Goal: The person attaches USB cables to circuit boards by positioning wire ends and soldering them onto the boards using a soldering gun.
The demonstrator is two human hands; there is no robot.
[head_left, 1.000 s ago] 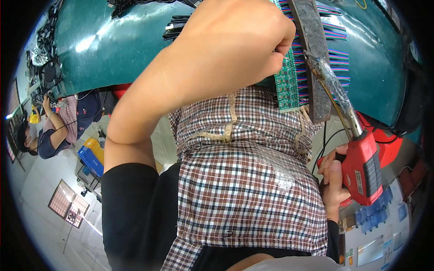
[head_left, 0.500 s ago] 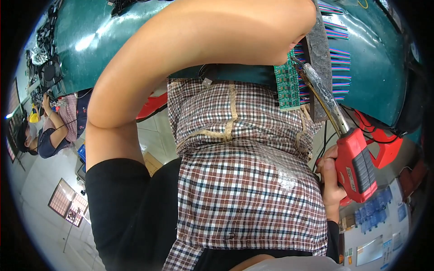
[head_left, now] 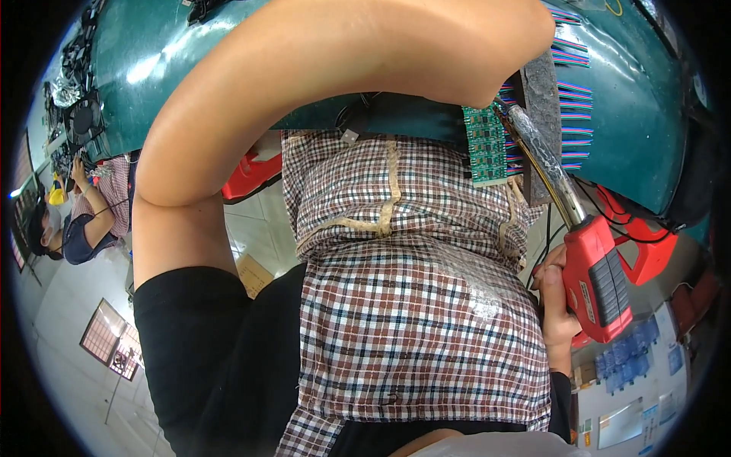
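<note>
The person's left hand (head_left: 514,42) leans over the far end of the work; its fingers are hidden behind the wrist, so whether they pinch anything cannot be told. Under it, at the table's near edge right of centre, lies the green circuit board panel (head_left: 487,152). It should be light, stiff and brittle, its small parts easily knocked; the bare long edges look the safest place to hold it. Just right of it, the dark bar (head_left: 542,107) looks heavy and rough, easy to grip by its sides. Beyond, the thin coloured wires (head_left: 576,114) fan rightward, likely limp and quick to snag. The right hand (head_left: 557,297) is closed around the handle of the red soldering gun (head_left: 598,282); its metal barrel (head_left: 550,156) slants across the bar toward the panel and may be hot, so the handle is the place to hold.

Around this, a co-worker (head_left: 91,209) sits at far left near a black fan (head_left: 82,116) on the table (head_left: 640,137). The left forearm (head_left: 304,68) arches over the table, blocking sight of the panel's far end. A small plug (head_left: 349,136) lies by the near edge, and the checked apron (head_left: 426,320) fills the near middle.
</note>
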